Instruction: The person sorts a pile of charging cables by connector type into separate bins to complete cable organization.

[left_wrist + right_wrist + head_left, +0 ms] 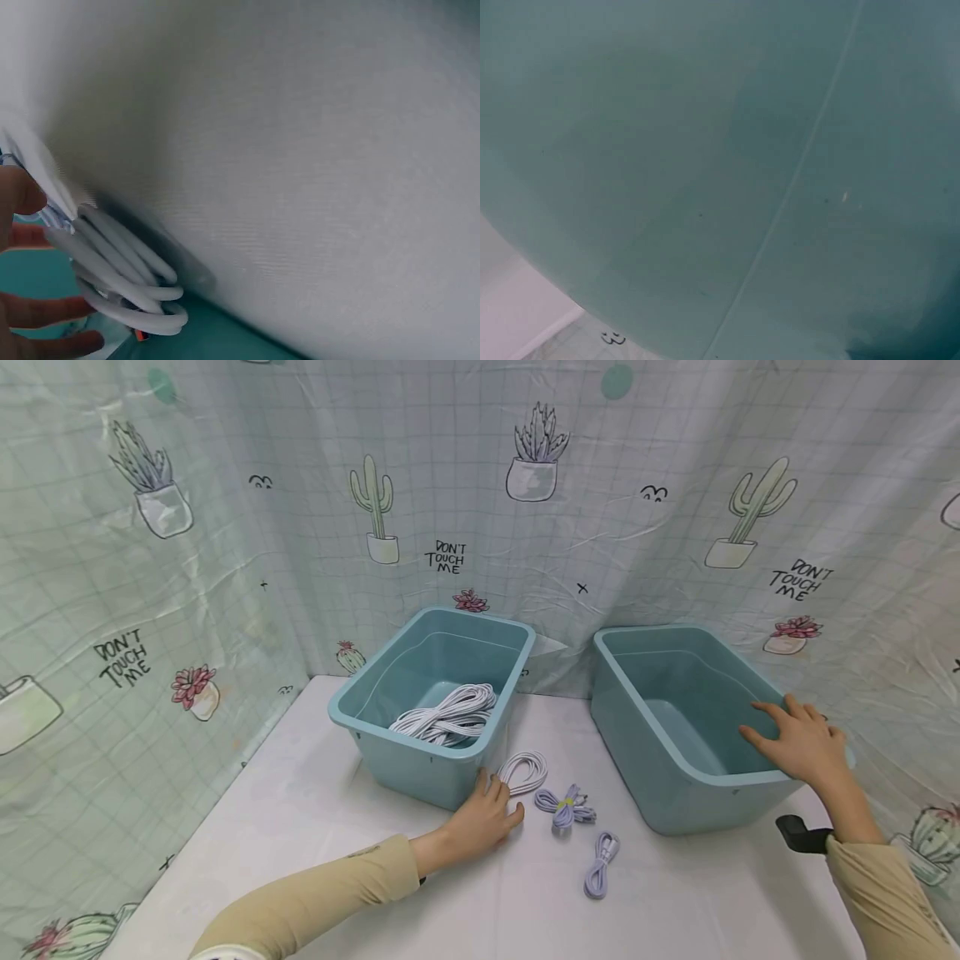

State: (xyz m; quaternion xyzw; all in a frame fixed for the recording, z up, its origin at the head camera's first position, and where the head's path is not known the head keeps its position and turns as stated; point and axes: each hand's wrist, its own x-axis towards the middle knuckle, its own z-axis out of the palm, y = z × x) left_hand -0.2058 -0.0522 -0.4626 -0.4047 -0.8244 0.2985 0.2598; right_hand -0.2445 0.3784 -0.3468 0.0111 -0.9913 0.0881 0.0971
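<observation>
My left hand (480, 818) is low over the table beside the near corner of the left blue bin (397, 768). Its fingers reach to the edge of a coiled white cable (528, 770), thumb held apart from them. In the left wrist view the fingers (52, 311) come up against the white coil (124, 274), without curling round it. My right hand (802, 739) is spread at the right side of the other blue bin (675, 806); whether it touches the rim cannot be told. Only bin wall (705, 187) fills most of the right wrist view.
Several bundled white cables (450, 714) lie inside the left bin. A lilac cable (566, 806) with a yellow tie and another lilac cable (600, 864) lie on the white table (480, 910) between the bins. A patterned curtain (480, 527) hangs behind.
</observation>
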